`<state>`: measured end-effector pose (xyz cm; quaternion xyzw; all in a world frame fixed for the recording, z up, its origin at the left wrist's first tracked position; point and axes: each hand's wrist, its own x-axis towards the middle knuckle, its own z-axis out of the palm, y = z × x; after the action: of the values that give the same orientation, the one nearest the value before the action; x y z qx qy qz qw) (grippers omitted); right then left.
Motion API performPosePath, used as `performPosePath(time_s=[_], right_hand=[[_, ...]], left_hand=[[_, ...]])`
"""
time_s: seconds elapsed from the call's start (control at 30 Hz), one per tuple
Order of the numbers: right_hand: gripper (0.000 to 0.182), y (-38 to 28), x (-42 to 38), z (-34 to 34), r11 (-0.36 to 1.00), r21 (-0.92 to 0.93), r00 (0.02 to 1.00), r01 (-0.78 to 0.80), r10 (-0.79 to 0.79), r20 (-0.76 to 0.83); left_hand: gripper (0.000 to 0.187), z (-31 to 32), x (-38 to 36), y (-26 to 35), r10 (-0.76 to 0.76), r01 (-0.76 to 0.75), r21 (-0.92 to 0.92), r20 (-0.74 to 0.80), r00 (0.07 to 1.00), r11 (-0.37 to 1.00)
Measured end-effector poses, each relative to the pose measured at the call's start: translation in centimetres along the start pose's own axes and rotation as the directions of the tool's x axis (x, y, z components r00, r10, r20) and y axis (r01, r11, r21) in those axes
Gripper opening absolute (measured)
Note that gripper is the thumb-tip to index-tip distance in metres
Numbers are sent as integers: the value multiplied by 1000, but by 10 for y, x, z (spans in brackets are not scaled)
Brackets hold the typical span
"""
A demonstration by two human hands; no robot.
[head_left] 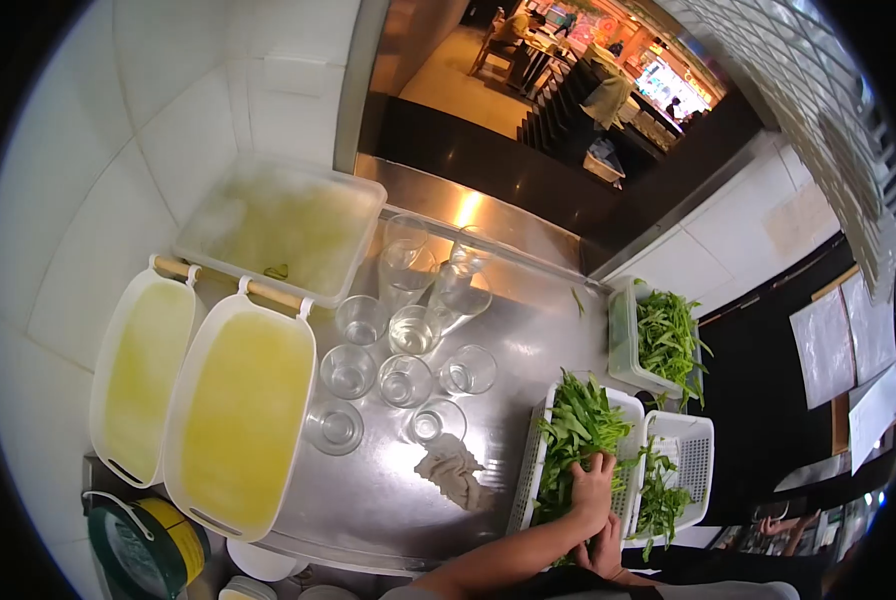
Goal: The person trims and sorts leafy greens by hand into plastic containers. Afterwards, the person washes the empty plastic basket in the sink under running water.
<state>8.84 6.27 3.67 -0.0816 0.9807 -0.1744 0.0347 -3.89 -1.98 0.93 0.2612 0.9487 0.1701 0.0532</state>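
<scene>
A white perforated basket point(521, 490) holds a heap of long-leaved green vegetables point(580, 418). Over its near part my left hand point(593, 484) reaches in from the left, fingers curled down onto the leaves and stems. Just below it, by the basket's near end, is my right hand point(604, 550); its fingers are bent together and partly hidden by the left forearm, so what they hold cannot be made out. Touching the first basket on the right, a smaller white basket point(690, 440) contains some leafy sprigs point(660, 500), several hanging over its near edge.
A clear tub point(623, 335) of greens stands behind the baskets. Several drinking glasses point(405, 380) and a crumpled cloth point(455, 472) sit on the steel counter point(368, 510). To the left are a lidded box point(278, 225), two yellow-filled white containers point(240, 420) and a green bucket point(133, 550).
</scene>
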Motion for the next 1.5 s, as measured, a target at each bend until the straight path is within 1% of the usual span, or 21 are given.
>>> performPosePath(time_s=[0.2, 0.37, 0.5, 0.53, 0.67, 0.73, 0.8, 0.83, 0.87, 0.9, 0.93, 1.03, 1.1, 1.17, 1.27, 1.33, 1.37, 1.4, 1.43, 1.47, 1.5], right_hand=[[73, -10, 3, -7, 1000, 6, 999, 8, -8, -54], [72, -18, 2, -13, 998, 62, 996, -12, 17, -90], [71, -12, -2, -12, 996, 90, 994, 18, -8, -112], [70, -11, -2, -13, 995, 96, 993, 30, -19, -119], [72, -2, -2, -14, 992, 107, 991, 75, -61, -122], [74, 3, -1, -27, 984, 134, 992, 119, -113, -52], [72, 9, 1, -52, 976, 157, 985, 149, -160, 59], [70, 17, 0, -59, 973, 146, 977, 181, -194, 86], [67, 25, 0, -71, 943, 233, 960, 238, -265, 92], [63, 32, -1, -84, 908, 264, 938, 325, -345, 34], [59, 40, -4, -96, 867, 293, 909, 404, -417, -21], [52, 78, -11, -118, 788, 345, 850, 510, -524, -60], [42, 97, -15, -133, 750, 341, 823, 566, -533, -195], [35, 124, -23, -143, 725, 365, 811, 585, -504, -298], [28, 163, -41, -160, 777, 287, 808, 560, -436, -395], [21, 196, -51, -171, 821, 284, 822, 494, -335, -461], [20, 214, -58, -175, 852, 277, 832, 444, -277, -482], [18, 233, -61, -178, 873, 251, 810, 418, -234, -537], [16, 249, -66, -179, 903, 297, 824, 309, -98, -558], [16, 262, -70, -181, 903, 313, 829, 296, -80, -554], [15, 273, -74, -183, 920, 352, 830, 175, 54, -555]], left_hand=[[42, 0, -3, -3, -26, 24, -15, -104, 994, 1000], [59, -5, -8, -8, 26, -21, 85, -56, 998, 996], [61, -15, -14, -8, 43, -39, 131, -28, 999, 991], [70, -13, -13, -11, 69, -59, 147, -64, 996, 987], [77, -22, -13, -9, 58, -65, 174, 41, 997, 983], [82, -39, -16, -3, 9, -33, 149, 155, 988, 988], [86, -30, -18, -2, -8, -8, 214, 73, 997, 977], [89, -31, -20, 1, -30, 9, 213, 98, 995, 977], [92, -37, -20, 5, -53, 27, 216, 114, 992, 976], [96, -42, -18, 9, -98, 60, 201, 182, 978, 978], [96, -46, -18, 14, -108, 72, 197, 178, 978, 978], [96, -40, -20, 21, -174, 150, 149, 159, 972, 977], [95, -42, -19, 24, -201, 178, 144, 168, 965, 973], [90, -43, -19, 28, -229, 212, 120, 150, 962, 970], [81, -45, -18, 22, -233, 221, 96, 131, 964, 970], [74, -63, -17, 33, -277, 265, 121, 100, 956, 957], [74, -72, -21, 45, -271, 255, 127, 137, 953, 959], [67, -84, -22, 56, -275, 262, 209, 35, 961, 942], [60, -94, -22, 66, -265, 274, 288, -71, 962, 918], [60, -101, -21, 76, -262, 266, 297, -54, 964, 917], [54, -109, -20, 87, -222, 250, 216, -146, 964, 944]])
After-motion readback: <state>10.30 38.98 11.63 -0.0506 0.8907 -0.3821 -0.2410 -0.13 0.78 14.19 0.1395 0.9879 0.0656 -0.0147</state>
